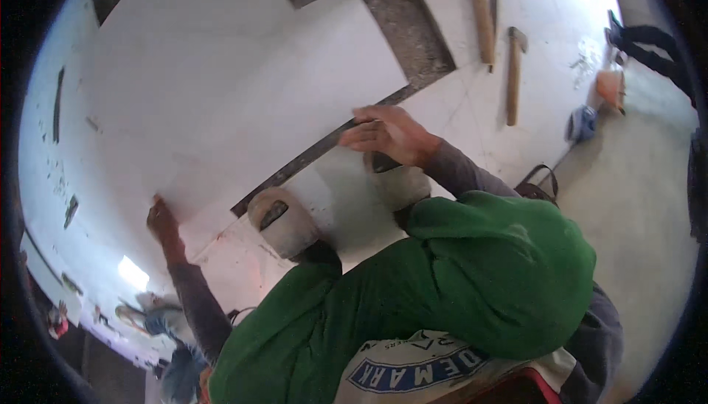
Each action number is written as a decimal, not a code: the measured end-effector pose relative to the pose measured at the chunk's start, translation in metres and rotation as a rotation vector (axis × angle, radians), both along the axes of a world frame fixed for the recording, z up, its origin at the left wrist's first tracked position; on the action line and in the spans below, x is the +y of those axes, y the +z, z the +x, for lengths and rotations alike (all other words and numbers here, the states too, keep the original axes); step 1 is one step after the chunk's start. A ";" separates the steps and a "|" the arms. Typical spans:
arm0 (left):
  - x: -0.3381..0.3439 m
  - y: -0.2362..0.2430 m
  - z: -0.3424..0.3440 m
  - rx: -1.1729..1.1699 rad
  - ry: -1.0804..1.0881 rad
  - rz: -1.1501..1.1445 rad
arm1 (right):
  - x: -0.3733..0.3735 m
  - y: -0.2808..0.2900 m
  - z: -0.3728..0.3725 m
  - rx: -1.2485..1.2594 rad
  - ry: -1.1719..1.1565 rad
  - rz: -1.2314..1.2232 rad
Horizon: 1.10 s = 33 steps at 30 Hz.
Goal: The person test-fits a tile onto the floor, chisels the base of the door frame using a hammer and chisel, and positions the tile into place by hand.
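My right hand [391, 137] reaches out over a dark strip [317, 147] along the edge of a large white slab [214, 72]. Its fingers are stretched out and hold nothing. Over the white surface to the left is my left hand [165, 227], small and blurred, with its fingers bent in a way I cannot make out. Whether either hand touches the slab is not clear. Between the hands are my two light-coloured shoes [289, 233], standing just on the near side of the dark strip.
A hammer with a wooden handle [514, 83] lies at the upper right, beside another wooden-handled tool [481, 17]. Bare rough ground [409, 24] shows beyond the slab. An orange bucket [611, 88] and a blue item [581, 124] are farther right. Another person [184, 367] is at the lower left.
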State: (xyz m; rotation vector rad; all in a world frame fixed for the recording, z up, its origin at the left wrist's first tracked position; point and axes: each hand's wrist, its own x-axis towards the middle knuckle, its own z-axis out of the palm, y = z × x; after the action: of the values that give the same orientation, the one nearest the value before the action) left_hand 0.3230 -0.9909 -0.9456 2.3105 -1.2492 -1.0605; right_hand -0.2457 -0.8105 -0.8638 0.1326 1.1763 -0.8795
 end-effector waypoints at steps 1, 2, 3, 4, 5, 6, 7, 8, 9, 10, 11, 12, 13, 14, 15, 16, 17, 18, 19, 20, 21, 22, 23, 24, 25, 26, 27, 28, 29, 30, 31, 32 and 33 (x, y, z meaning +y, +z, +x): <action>0.005 0.002 0.031 0.117 0.096 -0.047 | -0.004 -0.005 0.009 -0.095 -0.067 0.045; 0.010 0.002 0.061 0.231 0.189 -0.094 | -0.015 -0.008 0.014 -0.189 -0.130 0.082; 0.001 0.006 0.028 0.265 0.115 0.075 | -0.015 -0.010 0.003 -0.125 -0.158 0.085; 0.000 0.007 0.031 0.289 0.078 0.049 | -0.016 -0.004 0.012 -0.111 -0.180 0.066; 0.001 0.009 0.042 0.301 0.045 0.021 | -0.017 0.000 0.021 -0.108 -0.198 0.048; 0.002 0.011 0.051 0.306 0.037 0.018 | -0.011 -0.010 0.024 -0.086 -0.169 -0.067; 0.004 0.015 0.055 0.228 -0.151 -0.017 | -0.010 -0.012 0.027 -0.065 -0.146 -0.181; 0.005 0.017 0.058 0.190 -0.248 -0.034 | -0.013 -0.016 0.031 -0.101 -0.228 -0.077; 0.004 0.019 0.053 0.155 -0.345 -0.054 | -0.018 -0.013 0.032 -0.133 -0.312 0.030; 0.007 0.025 0.024 0.298 -0.216 -0.046 | -0.013 -0.018 0.025 -0.111 -0.327 0.028; 0.007 0.033 0.005 0.429 -0.081 -0.039 | -0.007 -0.022 0.022 -0.057 -0.273 -0.046; 0.009 0.035 0.004 0.427 -0.081 -0.046 | -0.007 -0.020 0.026 -0.017 -0.209 -0.121; 0.012 0.034 0.005 0.357 -0.026 -0.140 | -0.007 -0.018 0.029 -0.017 -0.209 -0.127; 0.011 0.032 0.005 0.289 0.027 -0.232 | -0.006 -0.015 0.031 -0.010 -0.212 -0.065; 0.008 0.033 0.000 0.300 0.022 -0.230 | -0.005 -0.010 0.031 0.004 -0.221 0.004; 0.002 0.034 -0.004 0.387 0.053 -0.248 | -0.005 -0.007 0.031 0.016 -0.230 0.005; -0.008 0.036 -0.008 0.435 0.067 -0.254 | -0.007 -0.005 0.030 0.036 -0.225 0.012; -0.015 0.048 -0.015 0.475 0.082 -0.260 | -0.007 0.000 0.032 0.043 -0.216 0.020; -0.034 0.064 -0.034 0.429 0.083 -0.151 | -0.009 0.008 0.030 0.046 -0.218 0.022; -0.046 0.058 -0.037 0.402 0.082 -0.095 | -0.010 0.019 0.027 0.053 -0.222 0.016; -0.059 0.060 -0.036 0.367 0.081 -0.049 | -0.009 0.026 0.030 0.042 -0.223 0.006; -0.070 0.039 -0.005 0.293 0.084 -0.128 | -0.005 0.025 0.040 0.016 -0.216 0.002; -0.075 0.019 0.011 0.233 0.084 -0.206 | 0.000 0.014 0.043 0.029 -0.205 0.003; -0.076 0.004 0.002 0.239 0.075 -0.213 | 0.006 0.005 0.038 0.056 -0.210 0.002; -0.073 0.000 -0.004 0.048 -0.142 -0.446 | 0.012 -0.001 0.037 0.047 -0.215 -0.009; -0.072 0.000 -0.007 -0.054 -0.256 -0.565 | 0.020 -0.005 0.036 0.085 -0.148 -0.057; -0.072 0.000 -0.020 -0.158 -0.363 -0.686 | 0.026 -0.007 0.029 0.130 -0.080 -0.104; -0.064 0.007 -0.040 -0.119 -0.218 -0.534 | 0.028 0.002 0.024 0.109 -0.078 -0.119; -0.062 0.017 -0.051 -0.078 -0.072 -0.391 | 0.023 0.023 0.014 0.357 0.209 -0.176; -0.056 0.020 -0.040 -0.099 -0.023 -0.372 | 0.018 0.032 0.009 0.599 0.495 -0.255; -0.047 0.015 -0.039 -0.106 0.012 -0.369 | 0.021 0.027 0.011 0.388 0.140 -0.103; -0.037 0.013 -0.034 -0.117 0.050 -0.371 | 0.025 0.023 0.017 0.150 -0.194 0.053; -0.032 0.011 -0.050 -0.115 0.059 -0.386 | 0.031 0.021 0.014 0.125 -0.236 0.026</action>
State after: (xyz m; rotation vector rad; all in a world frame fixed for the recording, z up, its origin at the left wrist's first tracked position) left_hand 0.2729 -1.0228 -0.9344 2.1167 -1.2879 -0.6086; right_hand -0.2320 -0.7799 -0.8431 0.2444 1.3065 -1.0919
